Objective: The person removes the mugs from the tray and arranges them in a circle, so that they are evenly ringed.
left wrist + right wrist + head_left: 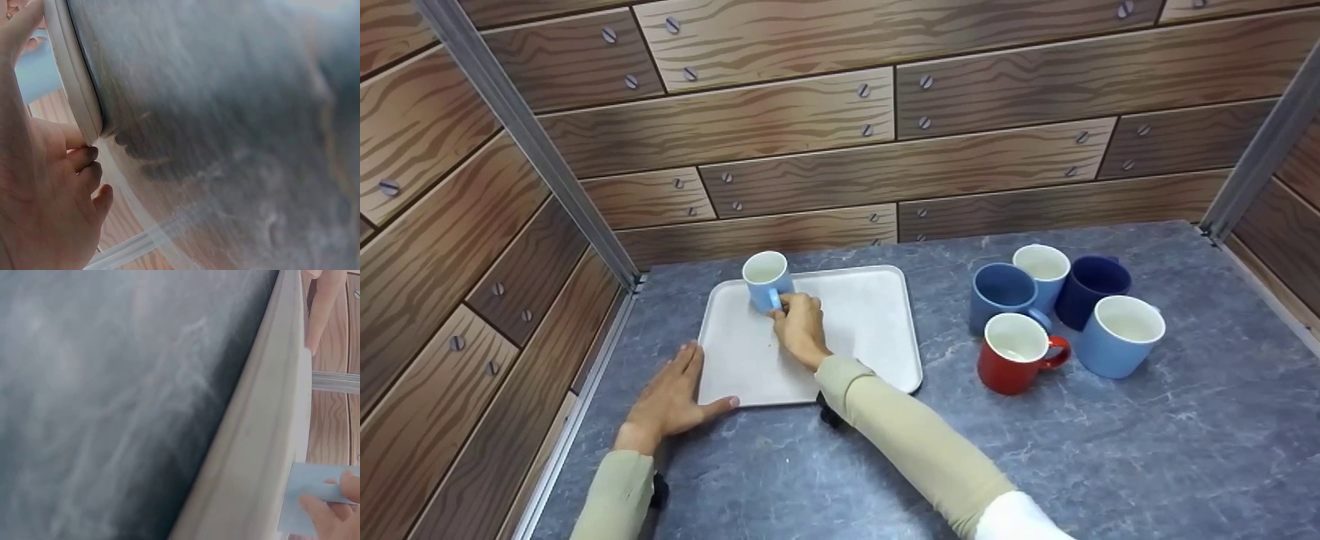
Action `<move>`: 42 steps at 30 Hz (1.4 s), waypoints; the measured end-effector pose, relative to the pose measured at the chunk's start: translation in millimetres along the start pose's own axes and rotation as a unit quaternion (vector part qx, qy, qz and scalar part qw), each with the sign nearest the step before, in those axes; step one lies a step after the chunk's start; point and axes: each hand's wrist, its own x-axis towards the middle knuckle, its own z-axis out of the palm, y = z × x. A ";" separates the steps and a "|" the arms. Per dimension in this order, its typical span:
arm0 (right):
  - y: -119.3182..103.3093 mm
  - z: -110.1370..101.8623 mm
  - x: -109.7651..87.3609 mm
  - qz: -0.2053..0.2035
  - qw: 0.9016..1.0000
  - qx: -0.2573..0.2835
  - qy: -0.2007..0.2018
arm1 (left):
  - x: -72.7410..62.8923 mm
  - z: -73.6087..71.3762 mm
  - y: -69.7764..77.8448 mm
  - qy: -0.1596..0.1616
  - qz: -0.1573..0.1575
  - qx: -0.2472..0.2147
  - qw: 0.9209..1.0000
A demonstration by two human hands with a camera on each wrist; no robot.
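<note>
A light blue mug (766, 276) with a white inside stands upright on the back left of a white tray (855, 300). My right hand (801, 328) pinches the mug's handle, which points toward me; the right wrist view also shows fingers on the handle of the light blue mug (298, 495). My left hand (671, 397) lies at the tray's front left corner, fingers straight and thumb spread along the front edge. In the left wrist view, the left hand (56, 185) touches the rim of the tray (76, 73).
Right of the tray stand a red mug (1011, 360), a medium blue mug (986, 304), a dark blue mug (1091, 285) and two light blue mugs, one at the back (1041, 266) and one in front (1117, 345). Wood-patterned walls (810, 135) enclose the grey table (1207, 420).
</note>
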 end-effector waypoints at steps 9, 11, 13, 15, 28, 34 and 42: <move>5.1 -15.0 0.5 -0.010 1.000 0.020 -0.009 | 1.5 1.8 0.1 -0.003 -0.003 -0.004 1.000; 6.0 -20.5 1.3 -0.017 1.000 0.020 -0.005 | 2.2 0.7 -0.4 -0.006 -0.004 -0.006 1.000; 6.4 -27.5 1.8 -0.023 1.000 0.020 -0.004 | 2.3 -0.5 -1.0 -0.008 -0.006 -0.006 1.000; 6.5 -35.5 1.3 -0.023 0.999 0.026 -0.008 | 1.8 -1.3 -1.6 -0.007 -0.005 -0.005 1.000; 13.6 -95.5 -23.6 -0.038 0.998 0.031 -0.041 | 0.7 -0.5 -1.7 -0.009 0.000 -0.005 1.000; 15.7 -122.0 -35.7 -0.058 0.996 0.036 -0.054 | 1.1 0.7 -0.4 -0.007 0.005 -0.004 1.000; 12.7 -156.2 -55.5 -0.071 0.993 0.054 -0.081 | 1.7 1.8 -1.9 0.004 0.012 0.005 1.000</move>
